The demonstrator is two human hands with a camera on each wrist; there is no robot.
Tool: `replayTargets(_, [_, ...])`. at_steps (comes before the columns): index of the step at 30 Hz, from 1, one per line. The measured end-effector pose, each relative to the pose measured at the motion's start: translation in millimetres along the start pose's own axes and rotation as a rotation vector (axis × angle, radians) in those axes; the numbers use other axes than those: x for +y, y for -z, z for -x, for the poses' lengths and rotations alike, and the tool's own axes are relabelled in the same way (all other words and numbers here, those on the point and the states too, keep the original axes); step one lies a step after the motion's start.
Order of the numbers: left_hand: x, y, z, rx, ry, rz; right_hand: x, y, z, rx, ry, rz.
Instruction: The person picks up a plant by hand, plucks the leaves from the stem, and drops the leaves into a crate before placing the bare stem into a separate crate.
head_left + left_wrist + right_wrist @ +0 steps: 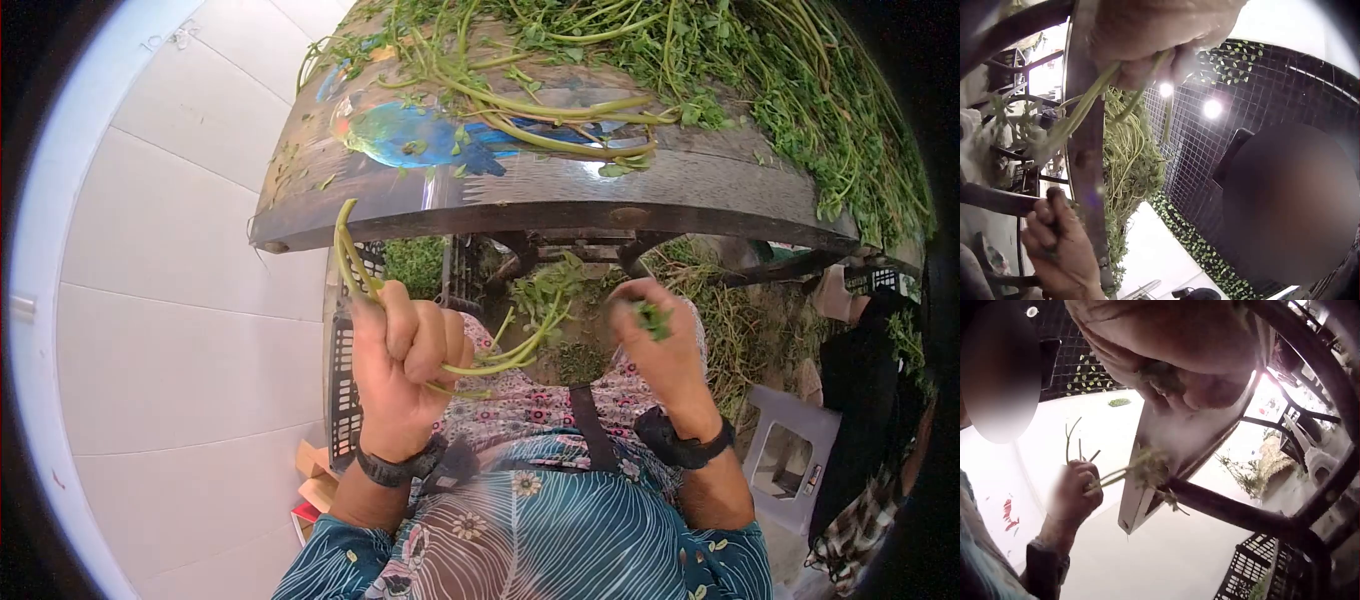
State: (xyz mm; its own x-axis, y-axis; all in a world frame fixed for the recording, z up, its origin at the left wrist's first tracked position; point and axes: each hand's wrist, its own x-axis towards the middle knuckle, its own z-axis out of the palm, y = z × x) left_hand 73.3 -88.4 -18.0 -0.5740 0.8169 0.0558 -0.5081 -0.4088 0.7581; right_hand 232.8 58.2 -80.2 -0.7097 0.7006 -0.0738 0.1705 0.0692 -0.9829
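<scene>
In the head view my left hand (pixel 408 350) grips a few long green leafy stems (pixel 512 358). Their bare, thick ends stick up past the thumb, and a leafy tip droops to the right between my hands. My right hand (pixel 668 350) is raised across from it, slightly blurred, with fingers curled around a small clump of green leaves (pixel 654 319). In the right wrist view that clump (pixel 1163 376) shows under the fingers. Both hands are in front of the table edge, above my lap.
A wooden table (pixel 720 175) with a painted parrot (pixel 420 135) bears a big heap of leafy stems (pixel 840 110). Beneath are a black crate (pixel 343 390), more greens (pixel 415 262) and floor cuttings (pixel 725 320). A grey plastic stool (pixel 770 405) and a person in dark clothing (pixel 860 400) are at right.
</scene>
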Motion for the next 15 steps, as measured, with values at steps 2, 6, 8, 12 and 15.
replayTargets(2, [-1, 0, 1, -0.007, -0.014, -0.063, -16, 5, 2, 0.001, 0.128, 0.038])
replayTargets(6, [-6, -2, 1, -0.124, -0.029, -0.236, -36, -3, 3, -0.158, 0.679, 0.44])
replayTargets(8, [-10, -4, 0, -0.212, -0.045, -0.291, -44, -14, 10, -0.31, 0.653, 0.512])
replayTargets(12, [-13, -2, 6, -0.153, -0.014, -0.394, -29, -25, 7, -0.314, 0.684, 0.611])
replayTargets(15, [-13, -2, 8, -0.15, 0.055, -0.516, -33, -19, 4, -0.261, 0.677, 0.692])
